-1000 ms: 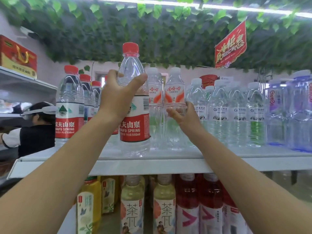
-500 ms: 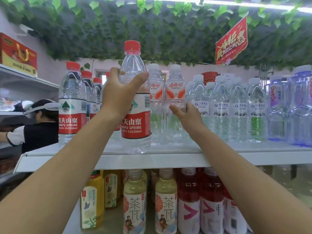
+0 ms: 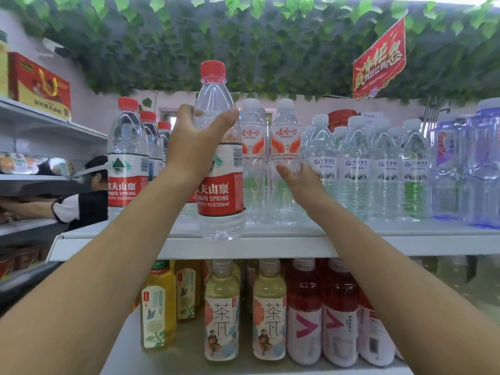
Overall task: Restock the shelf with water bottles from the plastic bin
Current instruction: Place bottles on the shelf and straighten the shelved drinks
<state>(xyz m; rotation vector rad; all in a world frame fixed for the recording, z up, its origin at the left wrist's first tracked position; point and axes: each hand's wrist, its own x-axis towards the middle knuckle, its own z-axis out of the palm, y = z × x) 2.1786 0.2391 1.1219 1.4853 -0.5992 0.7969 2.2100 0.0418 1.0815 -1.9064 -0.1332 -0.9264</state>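
Step in hand, by my read: placing a bottle. At left a red-cap row (image 3: 127,158) stands on the shelf (image 3: 378,246), & the left hand (image 3: 197,147) is wrapped tight round the shoulder of a red-cap water bottle (image 3: 220,190), upright, base at the shelf's front lip (touching or just above, can't tell). Right hand (image 3: 300,182) has its thumb on the front of a white-cap bottle (image 3: 284,142), fingers hidden behind it, prob. holding it aside. Next move likely needs the held bottle slid back beside the row w/o knocking neighbours; bin not in view.
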